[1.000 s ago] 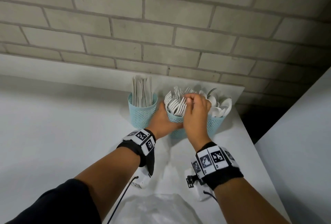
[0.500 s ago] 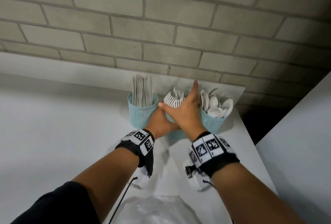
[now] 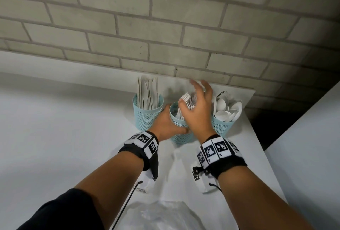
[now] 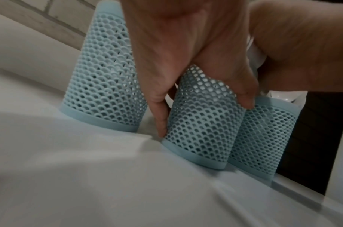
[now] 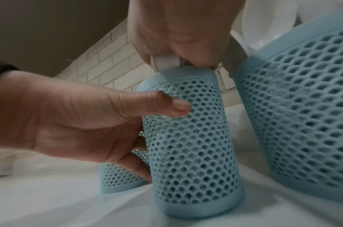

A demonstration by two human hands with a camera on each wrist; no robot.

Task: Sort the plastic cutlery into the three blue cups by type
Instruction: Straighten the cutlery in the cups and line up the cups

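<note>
Three blue mesh cups stand in a row by the brick wall. The left cup holds knives, and the right cup holds spoons. My left hand grips the middle cup, its thumb on the mesh front and the fingers round the back. White forks stand in that cup. My right hand lies over the fork tops with fingers spread; in the right wrist view its palm touches a fork end. It holds nothing.
A crumpled clear plastic bag lies on the white table near me. The table's right edge drops into a dark gap beside another white surface. The brick wall stands right behind the cups.
My right hand went from curled fingers on the fork tops to a flat hand, and now its fingers are spread above them. My left hand has stayed on the middle cup.
</note>
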